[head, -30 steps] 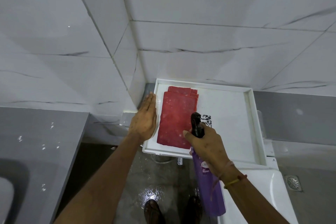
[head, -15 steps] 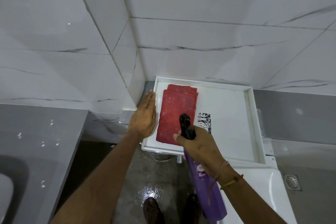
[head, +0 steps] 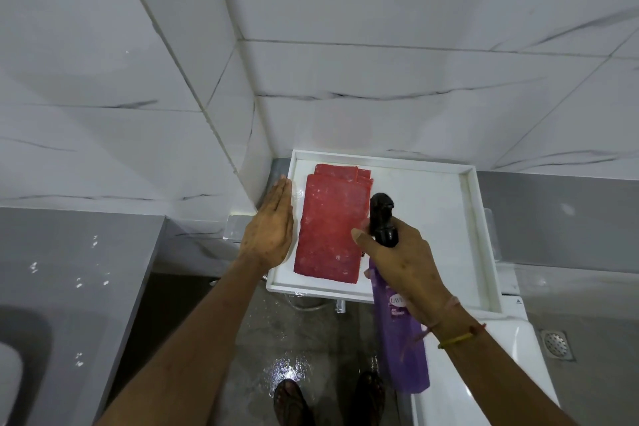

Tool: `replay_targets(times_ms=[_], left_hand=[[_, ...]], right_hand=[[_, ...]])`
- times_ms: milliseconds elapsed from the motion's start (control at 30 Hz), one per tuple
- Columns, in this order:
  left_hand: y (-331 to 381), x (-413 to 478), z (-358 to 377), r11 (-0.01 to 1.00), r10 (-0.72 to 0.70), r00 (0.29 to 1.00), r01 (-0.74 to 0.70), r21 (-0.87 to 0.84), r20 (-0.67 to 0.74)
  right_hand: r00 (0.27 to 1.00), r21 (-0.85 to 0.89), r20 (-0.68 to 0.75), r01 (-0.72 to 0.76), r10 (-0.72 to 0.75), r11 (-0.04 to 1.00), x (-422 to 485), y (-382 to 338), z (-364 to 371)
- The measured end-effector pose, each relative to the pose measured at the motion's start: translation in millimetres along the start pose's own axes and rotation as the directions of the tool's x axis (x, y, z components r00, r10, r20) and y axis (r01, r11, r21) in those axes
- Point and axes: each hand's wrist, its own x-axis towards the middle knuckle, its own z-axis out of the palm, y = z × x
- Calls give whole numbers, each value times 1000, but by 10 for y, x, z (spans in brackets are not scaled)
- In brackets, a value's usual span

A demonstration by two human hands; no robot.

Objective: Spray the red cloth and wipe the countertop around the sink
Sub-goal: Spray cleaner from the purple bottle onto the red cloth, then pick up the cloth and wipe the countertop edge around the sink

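Note:
A folded red cloth (head: 332, 223) lies flat in the left part of a white tray (head: 470, 218). My right hand (head: 403, 259) grips a purple spray bottle (head: 401, 339) just below its black nozzle (head: 381, 216), which points at the cloth from its right edge. My left hand (head: 271, 228) is flat with the fingers held together, resting on the tray's left rim beside the cloth. The grey countertop (head: 69, 287) and a sliver of the white sink (head: 8, 370) are at the far left.
White marble-look tiled walls meet in a corner behind the tray. A white appliance top (head: 484, 373) lies under the tray's near right. A floor drain (head: 556, 344) sits at the right. My feet (head: 294, 401) stand on wet grey floor.
My right hand with the bottle has shifted a little, left and then back, and the nozzle stays over the cloth's right edge. The left hand has stayed at the tray's left rim.

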Motion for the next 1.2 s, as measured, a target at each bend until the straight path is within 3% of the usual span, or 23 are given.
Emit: replay_targets(times_ms=[133,267,333,500,767,867,967,1100,1200], left_hand=[[15,-11,-20,1000,13,1000,-13,-16,-8],[30,-20,-58,999,41,999,-41,-24,-13],[41,-21,-60,999,34,999,-34,-12,-4],[46,-21,-49,1000,4,1000,-4,10,27],[59,-6,-23,995,-20,999,18,97,28],[160,-32,-54,969,30,997,-11,247,-71],[313,-84,-61,963,104,977,-52,265,-185],[556,-144,-50,973,-92,990,113,199,-110],[721,-76,-51,951,-276,958,284,124,-80]], right_hand=[[971,117,-114,224,-211,968,-75,-91,-313],[819,166,-362,526,-445,834,45,-215,-670],[752,139,-433,601,-498,787,221,-171,-818],[728,14,-482,562,-487,827,650,131,-922],[732,46,-529,530,-429,847,877,269,-1004],[745,29,-512,512,-427,858,893,301,-1014],[756,29,-502,499,-419,866,886,335,-1018],[780,66,-514,451,-357,890,848,379,-979],[787,119,-551,404,-278,907,742,389,-920]])
